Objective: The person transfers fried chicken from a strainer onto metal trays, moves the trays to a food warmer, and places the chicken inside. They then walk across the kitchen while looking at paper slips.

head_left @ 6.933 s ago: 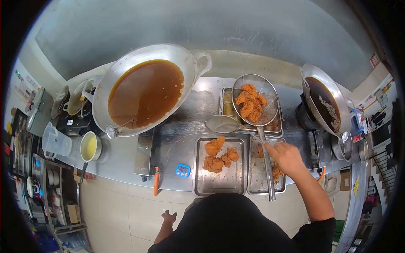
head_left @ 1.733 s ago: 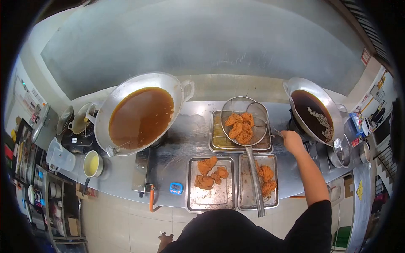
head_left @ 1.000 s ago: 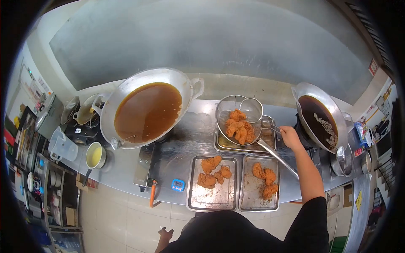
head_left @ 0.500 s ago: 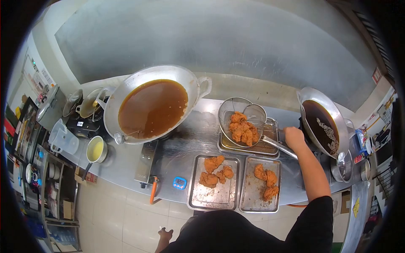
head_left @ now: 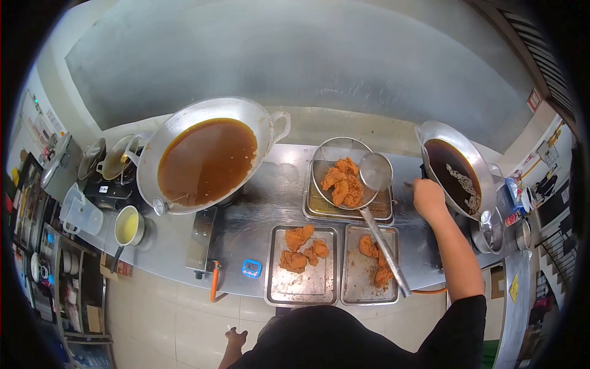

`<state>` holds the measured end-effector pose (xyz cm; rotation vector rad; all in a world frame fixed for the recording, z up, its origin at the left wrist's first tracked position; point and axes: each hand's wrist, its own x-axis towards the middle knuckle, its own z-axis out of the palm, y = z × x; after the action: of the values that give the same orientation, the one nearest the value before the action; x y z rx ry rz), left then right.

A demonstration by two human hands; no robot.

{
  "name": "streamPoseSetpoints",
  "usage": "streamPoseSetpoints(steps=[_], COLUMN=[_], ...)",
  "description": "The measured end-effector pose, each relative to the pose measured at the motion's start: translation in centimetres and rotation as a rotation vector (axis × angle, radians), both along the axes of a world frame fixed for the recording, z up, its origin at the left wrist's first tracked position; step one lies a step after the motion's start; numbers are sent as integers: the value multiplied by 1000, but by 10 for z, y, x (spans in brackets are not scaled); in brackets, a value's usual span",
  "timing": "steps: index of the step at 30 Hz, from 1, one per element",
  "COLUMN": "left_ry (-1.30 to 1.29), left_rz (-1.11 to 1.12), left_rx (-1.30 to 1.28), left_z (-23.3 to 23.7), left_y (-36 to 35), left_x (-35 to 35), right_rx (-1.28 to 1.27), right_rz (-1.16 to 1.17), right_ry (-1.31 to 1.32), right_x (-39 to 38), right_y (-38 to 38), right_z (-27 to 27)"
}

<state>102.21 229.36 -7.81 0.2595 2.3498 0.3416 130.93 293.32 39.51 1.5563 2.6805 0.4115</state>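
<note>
Handle (head_left: 385, 252) swung toward frame bottom, large strainer (head_left: 344, 145) supports fried chicken (head_left: 343, 182) above rack (head_left: 322, 206); right hand (head_left: 428, 197) clenches small skimmer (head_left: 376, 171), left hand (head_left: 235, 337) half-curled, contents unclear.

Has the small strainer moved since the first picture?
Yes: the small strainer moved right, from the left end of the wire rack to its right side.

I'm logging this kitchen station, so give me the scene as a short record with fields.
right hand: gripping small strainer
left hand: low beside the body, grip unclear
large strainer: holds fried pieces, above wire rack
left tray: three fried pieces
right tray: fried pieces, partly behind large strainer's handle
left wok, right wok: brown liquid
</note>
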Motion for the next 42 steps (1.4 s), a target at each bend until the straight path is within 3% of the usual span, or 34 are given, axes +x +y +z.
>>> streamPoseSetpoints(steps=[3,6,9,12,16,21,25,28,33,38,39,41,42], left_ry=[18,71,32,9,-24,-12,16,26,16,-30,-49,-55,-51], left_rz=[16,-63,-84,45,93,37,-118,-180,-27,-74,-87,-213,-165], left_rx=[40,42,-27,-37,-68,-66,-50,-36,61,11,-22,-78,-86], left_z=[9,-20,-2,29,38,37,-3,-7,17,10,9,-17,-6], left_y=[2,-17,-19,-16,-18,-13,-17,-10,12,4,1,-19,-15], left_x=[-2,-8,-9,0,7,10,-5,-16,-18,-8,-8,-12,-11], right_rx=[203,370,363,281,160,200,295,262,-44,-326,-319,-636,-798], right_rz=[97,203,279,275,154,110,78,20,8,61,101,-234,-409], right_ry=[27,43,23,-31,-96,-3,13,74,-63,188,401,665,793], right_x=[-18,-40,-62,-66,-22,17,9,-9,21,69,78,57,50], right_y=[8,30,47,58,70,25,24,33,28,24,36,20,13], right_z=[0,-4,-2,-9,-8,36,24,-1,-51,-77,-100,-77,-69])
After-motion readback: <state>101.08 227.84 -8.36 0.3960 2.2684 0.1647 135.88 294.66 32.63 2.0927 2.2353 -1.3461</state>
